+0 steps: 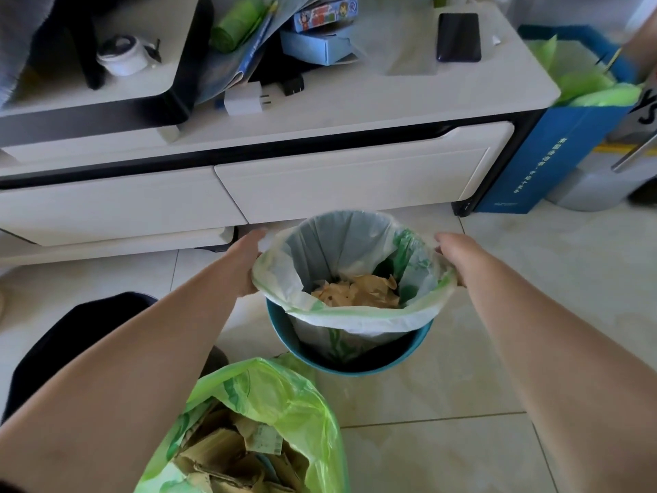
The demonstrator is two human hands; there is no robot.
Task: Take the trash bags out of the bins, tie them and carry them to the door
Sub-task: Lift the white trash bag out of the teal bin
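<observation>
Nearest the camera, on the floor tiles (pixel 444 403), a green bag (pixel 284 396) sits open and untied, stuffed with torn cardboard; it looks bulky but light, and its loose mouth is the place to gather it for tying. Just beyond it stands the teal bin (pixel 359 364), with a pale liner (pixel 355 320) partly raised above the bin's rim. The liner is thin, soft film, probably slippery and easy to tear if pulled at one spot, so an even lift from opposite sides of the rolled edge seems best. Its load, a shallow heap of yellowish scraps (pixel 359 291) at the bottom, looks light. The left hand (pixel 249 259) grips the liner's left edge and the right hand (pixel 453 256) its right edge; the fingers of both curl behind the plastic, so I cannot tell just how they pinch it.

A dark shape (pixel 71 346) lies on the floor to the left, clear of the lift. Behind the bin, the white table (pixel 355 112) with its drawers (pixel 355 172) stands close, so the liner should come straight up or toward the person. On it lie a white charger (pixel 245 99), boxes (pixel 320 30), a dark phone (pixel 458 37) and a green roll (pixel 231 30). A blue bag (pixel 533 154) with green plastic inside stands at the far right.
</observation>
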